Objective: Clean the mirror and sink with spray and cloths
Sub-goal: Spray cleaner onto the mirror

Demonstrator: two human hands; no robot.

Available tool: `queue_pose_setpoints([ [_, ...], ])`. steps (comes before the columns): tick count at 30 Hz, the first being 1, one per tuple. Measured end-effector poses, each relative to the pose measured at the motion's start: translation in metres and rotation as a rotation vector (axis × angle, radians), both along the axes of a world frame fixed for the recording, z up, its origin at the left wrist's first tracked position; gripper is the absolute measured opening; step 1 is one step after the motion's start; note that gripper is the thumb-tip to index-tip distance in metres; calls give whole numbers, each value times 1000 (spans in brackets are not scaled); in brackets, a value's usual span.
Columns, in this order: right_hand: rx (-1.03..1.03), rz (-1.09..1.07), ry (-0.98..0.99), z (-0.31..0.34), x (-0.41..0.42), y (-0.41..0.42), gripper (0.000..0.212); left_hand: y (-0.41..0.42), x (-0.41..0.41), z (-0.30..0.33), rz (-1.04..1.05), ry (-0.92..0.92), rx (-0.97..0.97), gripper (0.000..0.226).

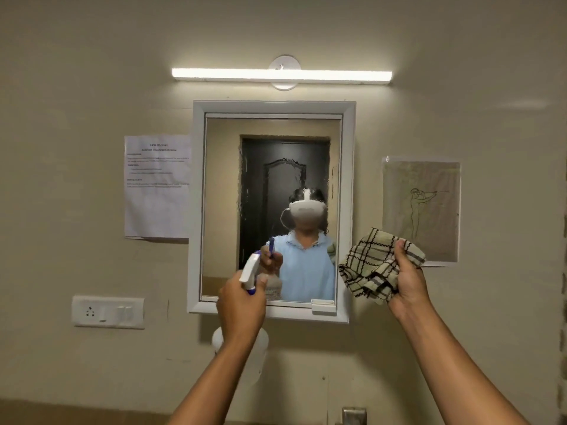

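The mirror (271,207) hangs on the wall straight ahead of both raised hands, its long axis upright in a white frame, and that is the relation the next move turns on: the left hand (241,305) is up in front of the mirror's lower left corner, while the right hand (409,271) is just off the mirror's right edge, level with its lower part. The left hand grips the neck of a spray bottle (250,274), fingers curled round it below the white trigger head, whose nozzle points up and toward the glass; the bottle's pale body shows below the hand, under the mirror's bottom edge. The right hand holds a bunched checked cloth (376,268), fingers closed over its folds, the loose part hanging toward the mirror's right edge. My judgement is that the spray comes first, since the left hand is the nearer to the glass, and the cloth would follow with a short sweep leftward. Counted: one mirror, one spray bottle, one cloth in view though the task speaks of cloths, two hands. The sink is not visible; only a bit of metal fitting (354,415) shows at the bottom edge. The glass reflects the person and a dark door.
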State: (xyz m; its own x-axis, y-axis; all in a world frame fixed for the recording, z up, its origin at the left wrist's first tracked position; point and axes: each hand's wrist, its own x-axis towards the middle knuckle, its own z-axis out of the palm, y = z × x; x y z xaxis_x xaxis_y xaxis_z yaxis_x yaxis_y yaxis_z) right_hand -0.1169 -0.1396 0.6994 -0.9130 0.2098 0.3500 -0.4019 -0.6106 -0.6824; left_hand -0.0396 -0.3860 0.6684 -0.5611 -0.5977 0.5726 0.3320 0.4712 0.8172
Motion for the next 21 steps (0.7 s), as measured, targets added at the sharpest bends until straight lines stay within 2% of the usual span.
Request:
queue_pose_setpoints([
  [7, 15, 79, -16, -10, -6, -38, 64, -71, 12, -26, 156, -62, 93, 34],
  [12, 28, 103, -13, -18, -5, -55, 60, -92, 17, -47, 190, -127, 68, 29],
  [16, 14, 98, -29, -25, -3, -58, 63, -85, 15, -64, 147, -149, 64, 30],
  [21, 13, 64, -52, -33, 4, -48, 52, -53, 8, -73, 17, -125, 13, 31],
])
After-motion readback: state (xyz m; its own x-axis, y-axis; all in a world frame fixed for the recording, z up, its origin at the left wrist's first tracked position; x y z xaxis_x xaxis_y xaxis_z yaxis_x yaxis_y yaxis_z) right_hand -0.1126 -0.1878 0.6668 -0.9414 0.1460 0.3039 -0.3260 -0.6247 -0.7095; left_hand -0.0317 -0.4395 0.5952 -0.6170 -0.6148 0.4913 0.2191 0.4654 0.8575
